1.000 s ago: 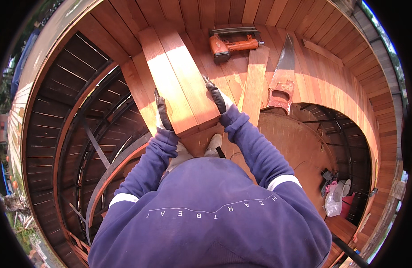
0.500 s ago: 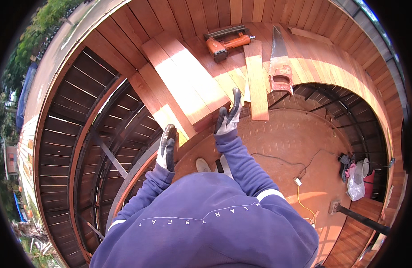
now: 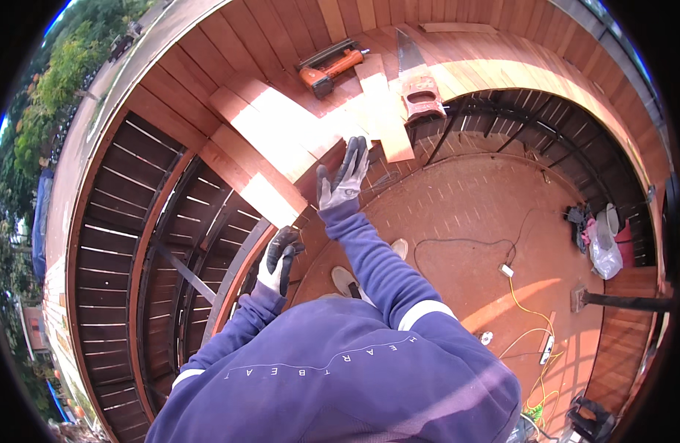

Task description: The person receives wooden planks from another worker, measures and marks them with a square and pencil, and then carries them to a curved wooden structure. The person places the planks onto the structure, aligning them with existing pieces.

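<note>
Though near both hands (image 3: pixel 343 179) (image 3: pixel 278 260), wooden boards (image 3: pixel 270 127) just ahead of them.

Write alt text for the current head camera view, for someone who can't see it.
A person's gloved left hand and right hand, open and apparently empty, are near the closer ends of wooden boards on a curved bench. Further along the bench lie an orange nail gun and, to its right, a handsaw.
</note>
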A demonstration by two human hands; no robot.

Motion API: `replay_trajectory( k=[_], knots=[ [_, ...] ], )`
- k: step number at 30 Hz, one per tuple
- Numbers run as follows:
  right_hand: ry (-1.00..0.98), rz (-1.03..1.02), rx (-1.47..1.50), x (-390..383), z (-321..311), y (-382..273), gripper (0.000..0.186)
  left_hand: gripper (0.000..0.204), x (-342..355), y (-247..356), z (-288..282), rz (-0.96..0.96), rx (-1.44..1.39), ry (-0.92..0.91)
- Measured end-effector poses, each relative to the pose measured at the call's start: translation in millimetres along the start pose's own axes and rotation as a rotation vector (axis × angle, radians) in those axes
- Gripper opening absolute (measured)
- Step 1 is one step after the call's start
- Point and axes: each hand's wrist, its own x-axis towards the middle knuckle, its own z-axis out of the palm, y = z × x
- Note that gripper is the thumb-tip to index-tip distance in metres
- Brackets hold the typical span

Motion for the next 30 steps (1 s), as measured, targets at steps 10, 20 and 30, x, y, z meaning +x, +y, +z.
replay_trajectory(
  k=[10,20,30],
  knots=[
    [-1.108,1.224,-0.680,-238,-332,116,0.070,0.035,14,-85,87,-0.271,-0.131,-0.347],
    [-0.166,1.859,-0.601,-499,-581,89,0.055,0.033,8,-128,352,-0.454,0.080,-0.912],
    [-0.060,2.005,-0.482,-633,-581,91,0.048,0.030,-20,-168,592,-0.487,0.465,-1.267]
  ],
)
